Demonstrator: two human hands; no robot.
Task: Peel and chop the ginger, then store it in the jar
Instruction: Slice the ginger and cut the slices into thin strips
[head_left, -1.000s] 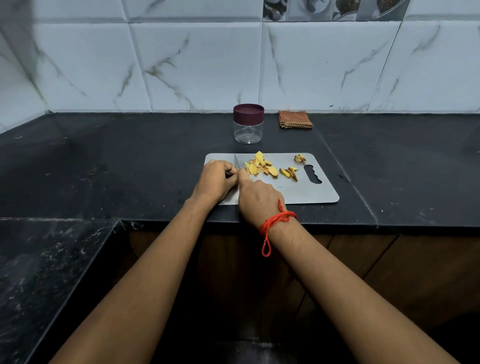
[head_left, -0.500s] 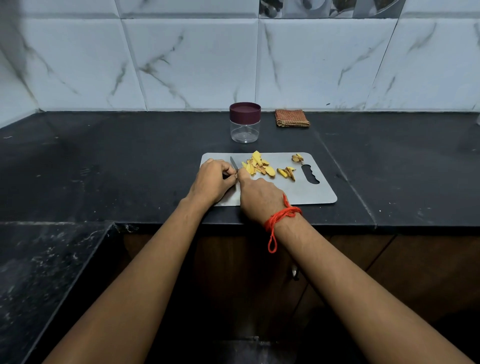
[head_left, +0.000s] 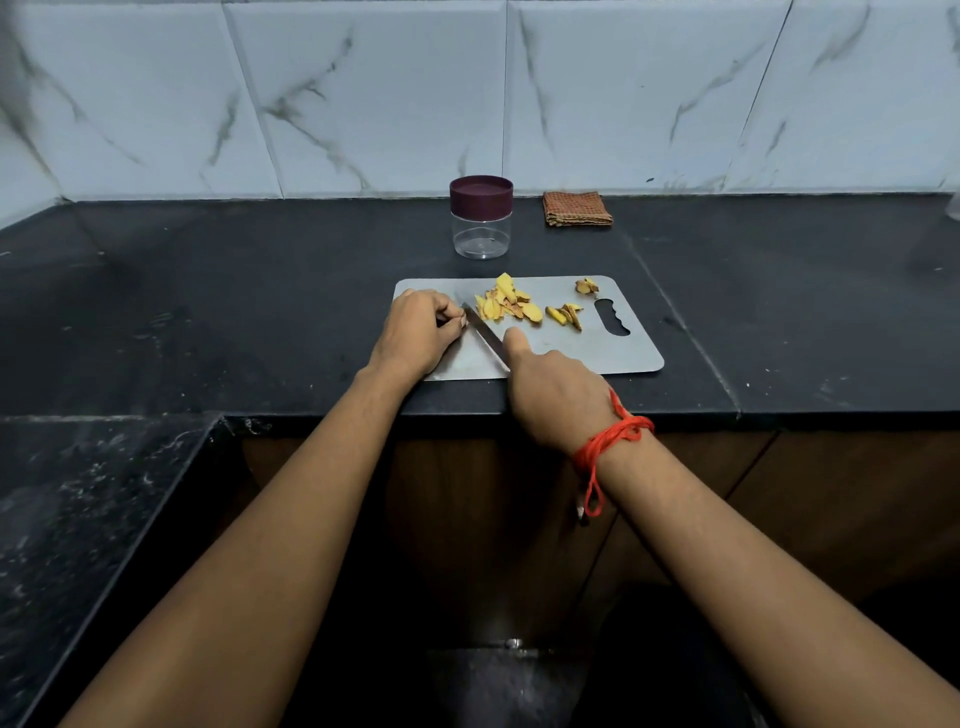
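Right hand (head_left: 556, 395) wrapped around the handle of a knife (head_left: 485, 335), index finger stretched along the spine, blade angled up-left across the cutting board (head_left: 618, 353). Left hand (head_left: 421, 330) curled at the board's left end, fingertips bunched and pinching something small beside the blade tip; too small to identify, possibly a ginger scrap. Against half a second back: the hands were nearly touching, blade mostly hidden between them; now the right hand has drawn back toward the tabletop (head_left: 208, 312) edge and most of the blade shows. Knife handle fully covered by the right hand. Red thread (head_left: 608, 441) tied at the right wrist, loose loop hanging down. Ginger slices (head_left: 506, 306) lie heaped at the board's upper middle, pale yellow with brownish peel bits mixed in; a smaller cluster of strips (head_left: 566, 314) sits to their right, and one lone chunk (head_left: 587, 286) near the board's handle slot. Jar (head_left: 481, 218) stands behind the board, clear body, maroon lid on, looks empty. Folded brown cloth (head_left: 577, 209) against the tiled wall, right of the jar.
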